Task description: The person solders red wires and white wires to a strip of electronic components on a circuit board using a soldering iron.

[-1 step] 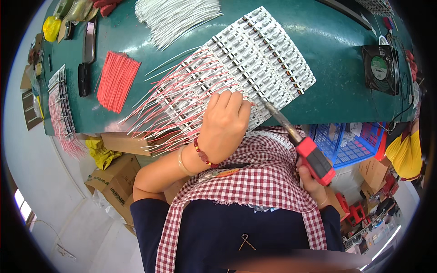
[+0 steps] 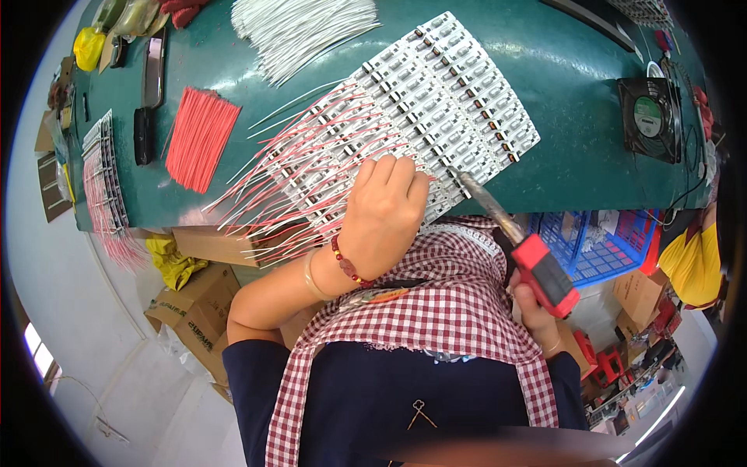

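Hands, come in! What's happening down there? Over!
Left hand over circuit boards, fingertips hidden. Right hand gripping soldering iron, tip over boards; contact unclear. Red and white wires fan leftward, clear of iron.

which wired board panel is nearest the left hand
The large central panel, whose lower part the left hand partly covers; the narrower-looking wired panel lies apart at the green table's left edge.

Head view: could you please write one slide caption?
Right hand holding a red-and-black soldering iron over a white circuit-board panel, left hand curled by red and white wires.
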Tool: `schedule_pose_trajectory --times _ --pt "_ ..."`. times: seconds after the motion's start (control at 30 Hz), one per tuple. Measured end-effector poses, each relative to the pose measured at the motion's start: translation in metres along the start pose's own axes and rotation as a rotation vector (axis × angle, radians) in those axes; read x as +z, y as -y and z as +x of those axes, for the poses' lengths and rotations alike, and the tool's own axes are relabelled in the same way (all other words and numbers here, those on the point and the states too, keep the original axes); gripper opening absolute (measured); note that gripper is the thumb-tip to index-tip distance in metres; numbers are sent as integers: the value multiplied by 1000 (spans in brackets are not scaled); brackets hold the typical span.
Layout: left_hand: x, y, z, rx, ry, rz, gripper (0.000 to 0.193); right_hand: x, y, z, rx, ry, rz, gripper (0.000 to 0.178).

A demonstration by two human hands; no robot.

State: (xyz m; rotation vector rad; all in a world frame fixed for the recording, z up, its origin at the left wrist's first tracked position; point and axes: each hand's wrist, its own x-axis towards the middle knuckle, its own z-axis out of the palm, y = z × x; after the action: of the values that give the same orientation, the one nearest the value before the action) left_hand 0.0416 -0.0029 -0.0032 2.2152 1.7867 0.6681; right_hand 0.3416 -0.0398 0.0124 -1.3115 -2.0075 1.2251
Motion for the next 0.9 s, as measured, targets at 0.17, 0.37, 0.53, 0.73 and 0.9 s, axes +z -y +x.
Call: schedule_pose_trajectory --times 0.17,0.37,0.53,0.73,0.9 --pt "2 -3 2 -3 -7 9 10 -14 0 -4 230 -237 453 43" --pt "-1 3 1 -3 61 57 8 -56 1 30 48 -591 530 54" --pt "-2 1 -9 -30 43 157 9 -138 -3 56 -229 -835 385 41" --pt "2 -2 -6 -33 -112 44 10 -197 -51 100 -270 -1189 386 29" --pt "0 -7 -15 -41 -146 -86 15 -202 -94 132 122 -1044 244 21"
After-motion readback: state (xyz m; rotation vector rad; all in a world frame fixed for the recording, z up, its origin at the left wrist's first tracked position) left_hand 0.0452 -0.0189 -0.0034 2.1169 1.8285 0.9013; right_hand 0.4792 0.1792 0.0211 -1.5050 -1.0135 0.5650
